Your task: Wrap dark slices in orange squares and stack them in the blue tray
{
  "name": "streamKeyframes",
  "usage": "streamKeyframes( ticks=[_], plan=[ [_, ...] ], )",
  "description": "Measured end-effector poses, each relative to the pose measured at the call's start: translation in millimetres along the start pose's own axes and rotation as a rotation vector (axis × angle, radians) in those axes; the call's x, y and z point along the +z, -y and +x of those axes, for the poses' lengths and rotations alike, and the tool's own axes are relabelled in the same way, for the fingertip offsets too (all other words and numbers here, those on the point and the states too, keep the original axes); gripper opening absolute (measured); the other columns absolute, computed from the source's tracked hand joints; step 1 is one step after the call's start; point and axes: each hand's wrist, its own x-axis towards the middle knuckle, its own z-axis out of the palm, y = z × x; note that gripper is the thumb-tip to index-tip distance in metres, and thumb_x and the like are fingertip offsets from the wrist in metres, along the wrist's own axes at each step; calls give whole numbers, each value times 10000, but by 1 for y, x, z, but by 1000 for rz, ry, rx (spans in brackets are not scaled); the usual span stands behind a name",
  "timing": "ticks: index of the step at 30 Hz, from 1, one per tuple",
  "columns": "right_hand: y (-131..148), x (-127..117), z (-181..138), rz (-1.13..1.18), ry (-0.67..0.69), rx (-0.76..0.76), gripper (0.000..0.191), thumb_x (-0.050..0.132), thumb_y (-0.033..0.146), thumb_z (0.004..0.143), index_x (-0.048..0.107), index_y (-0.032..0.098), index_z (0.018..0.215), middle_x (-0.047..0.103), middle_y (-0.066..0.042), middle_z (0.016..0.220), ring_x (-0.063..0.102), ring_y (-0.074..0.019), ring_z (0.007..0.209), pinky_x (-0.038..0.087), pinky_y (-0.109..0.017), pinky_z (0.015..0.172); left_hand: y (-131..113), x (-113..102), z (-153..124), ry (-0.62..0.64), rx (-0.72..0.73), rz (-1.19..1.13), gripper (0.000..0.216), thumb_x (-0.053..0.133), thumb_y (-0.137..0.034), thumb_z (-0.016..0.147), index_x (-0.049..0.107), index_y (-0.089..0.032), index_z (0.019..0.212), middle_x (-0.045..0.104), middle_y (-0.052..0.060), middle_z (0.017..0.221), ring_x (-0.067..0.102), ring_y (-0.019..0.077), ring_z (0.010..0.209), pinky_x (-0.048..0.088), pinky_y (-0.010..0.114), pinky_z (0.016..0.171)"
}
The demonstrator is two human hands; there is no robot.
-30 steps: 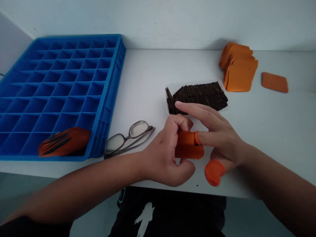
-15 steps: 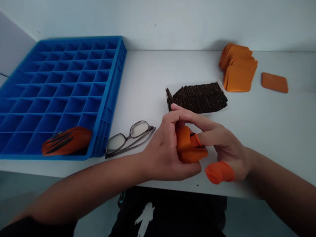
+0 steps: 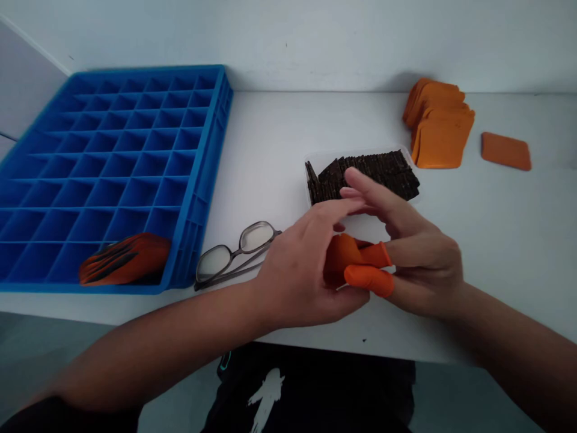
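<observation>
Glasses (image 3: 235, 252) between left grip (image 3: 306, 270) and crate (image 3: 201, 186)

From my end this looks like a workbench in a small workshop; I can't tell the exact trade. I see a plain white table (image 3: 265, 144) against a pale wall (image 3: 315, 42), bearing a blue crate (image 3: 207, 156) split into many little compartments. Farther right sit a clear tub (image 3: 356, 150) packed with thin dark pieces (image 3: 388, 170) and a stack of matching orange pieces (image 3: 439, 132). Rubbery orange covers (image 3: 368, 280) on the right hand (image 3: 426, 264) also suggest bench handwork to me.
</observation>
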Motion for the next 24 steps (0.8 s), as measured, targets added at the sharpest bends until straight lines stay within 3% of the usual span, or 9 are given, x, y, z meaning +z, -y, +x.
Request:
streamKeyframes(
  ticks=[3,6,9,11,14,18,21,24],
  plan=[
    [6,0,-2,-21,-76,38,184,756,206,922,764,324,1063,378,74,1702,522,-296,1485,571,-528,1140,-6,-6,4,-39,59,135,764,726,-224,856,374,-220,1533,540,157,1543,654,277,1280,619,438,1020],
    [11,0,-2,-35,-76,81,253,725,177,932,754,333,1130,372,73,1705,505,-308,1500,581,-539,1124,-8,-5,5,-56,78,92,868,763,-464,874,316,-206,1573,529,169,1534,622,305,1313,593,481,1066],
    [9,-2,-1,57,-19,87,169,701,224,970,760,314,1100,435,25,1675,539,-301,1477,574,-523,1147,-7,0,2,-66,63,-13,991,822,-659,774,334,-232,1523,606,117,1387,663,262,1170,626,431,966],
    [7,-4,-1,151,42,101,131,637,308,1026,765,293,1052,474,0,1651,547,-288,1472,555,-499,1172,-6,3,-1,-77,23,13,948,870,-568,756,353,-221,1472,623,95,1312,675,209,1051,629,380,885],
    [8,-7,1,207,98,143,324,516,441,1079,779,258,1035,487,-33,1643,522,-286,1493,518,-474,1211,-7,4,-4,-34,-85,143,791,842,-360,770,398,-220,1410,622,81,1293,673,168,961,612,347,835],
    [19,-6,2,114,101,181,436,424,475,1100,782,229,1059,495,-71,1636,530,-292,1485,488,-492,1233,-8,2,-3,-31,-173,255,661,798,-341,772,463,-254,1336,656,31,1159,670,156,878,545,293,700],
    [25,-2,1,-49,100,157,315,572,478,1043,754,228,1108,529,-107,1594,601,-291,1394,552,-492,1143,-7,-2,1,-72,-201,259,620,798,-310,758,470,-270,1283,654,-16,1041,621,109,762,504,254,651],
    [20,3,-1,-315,44,33,212,787,377,903,707,201,989,561,-166,1534,627,-324,1305,563,-516,1043,-4,-5,3,-66,-226,219,596,763,-242,739,434,-267,1235,618,-49,940,539,73,657,438,220,590]
  ],
)
